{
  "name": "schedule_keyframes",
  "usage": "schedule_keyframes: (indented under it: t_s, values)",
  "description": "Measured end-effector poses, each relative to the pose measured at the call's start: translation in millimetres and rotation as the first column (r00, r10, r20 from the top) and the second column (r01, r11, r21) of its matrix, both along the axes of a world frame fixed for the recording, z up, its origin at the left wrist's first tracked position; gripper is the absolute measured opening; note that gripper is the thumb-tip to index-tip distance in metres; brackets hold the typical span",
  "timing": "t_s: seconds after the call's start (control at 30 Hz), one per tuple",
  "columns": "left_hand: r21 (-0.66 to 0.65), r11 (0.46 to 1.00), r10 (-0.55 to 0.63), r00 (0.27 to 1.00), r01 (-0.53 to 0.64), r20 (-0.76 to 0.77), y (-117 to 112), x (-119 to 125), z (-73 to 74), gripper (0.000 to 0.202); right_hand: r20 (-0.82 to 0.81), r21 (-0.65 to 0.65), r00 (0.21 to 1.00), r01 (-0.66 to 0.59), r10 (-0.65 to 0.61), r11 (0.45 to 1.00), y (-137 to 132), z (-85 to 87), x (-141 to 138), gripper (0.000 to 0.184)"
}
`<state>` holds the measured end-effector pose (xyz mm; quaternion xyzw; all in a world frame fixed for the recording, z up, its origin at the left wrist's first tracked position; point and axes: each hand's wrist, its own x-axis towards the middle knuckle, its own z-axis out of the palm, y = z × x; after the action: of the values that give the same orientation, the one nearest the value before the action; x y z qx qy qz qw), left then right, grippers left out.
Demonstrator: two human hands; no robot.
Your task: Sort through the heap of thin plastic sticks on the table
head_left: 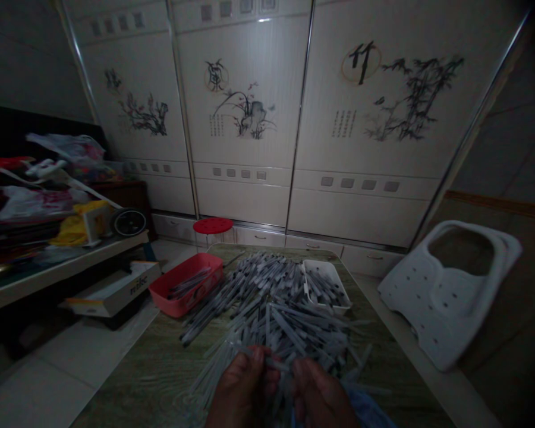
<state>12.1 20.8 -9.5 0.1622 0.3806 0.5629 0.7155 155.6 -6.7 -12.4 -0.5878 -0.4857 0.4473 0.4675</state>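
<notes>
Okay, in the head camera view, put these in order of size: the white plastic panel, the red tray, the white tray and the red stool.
Largest to smallest:
1. white plastic panel
2. red tray

The white tray and red stool look about alike, and the stool sits farther away, so I can't rank them.

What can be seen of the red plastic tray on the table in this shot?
The red plastic tray is an open, rectangular, salmon-red container with low walls and what looks like a faint printed pattern on its front wall. It sits at an angle near the far left corner of the wood-grain tabletop. A small bundle of slim grey sticks lies inside, along its length. A larger heap of similar sticks lies beside its right end; whether they touch is hard to tell. No hand touches the tray.
</notes>
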Motion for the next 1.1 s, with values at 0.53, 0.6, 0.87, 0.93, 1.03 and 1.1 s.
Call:
schedule_keyframes:
  t_s: [0.53, 0.6, 0.87, 0.93, 1.03, 1.1]
  values:
    - [0.033, 0.999, -0.025, 0.999, 0.026, -0.027, 3, -2, -3.6, 0.043, -0.221, -0.111, 0.975, -0.056, 0.030, 0.992, 2, 3.7, 2, 0.068]
    - [0.037, 0.999, -0.034, 0.999, 0.034, -0.025, 3, -2, -6.0, 0.042, -0.206, -0.122, 0.976, -0.091, 0.065, 0.988, 1, 4.3, 4, 0.073]
    - [0.005, 1.000, -0.005, 1.000, 0.005, -0.030, 3, 1, -7.6, 0.042, -0.182, -0.113, 0.980, -0.099, 0.077, 0.989, 2, 2.6, 7, 0.072]
    - [-0.005, 1.000, -0.012, 1.000, 0.012, -0.017, 3, 0, -6.1, 0.043, -0.196, -0.141, 0.976, -0.126, 0.097, 0.982, 1, 2.2, 6, 0.073]
    - [0.002, 1.000, 0.009, 1.000, -0.009, -0.026, 2, -2, 0.4, 0.036, -0.122, -0.058, 0.986, -0.124, 0.116, 0.991, 1, 4.7, 12, 0.061]
    - [0.005, 0.998, 0.057, 0.997, -0.057, -0.049, 2, -5, 6.0, 0.028, -0.072, -0.018, 0.994, -0.089, 0.088, 0.996, 4, 7.2, 19, 0.051]
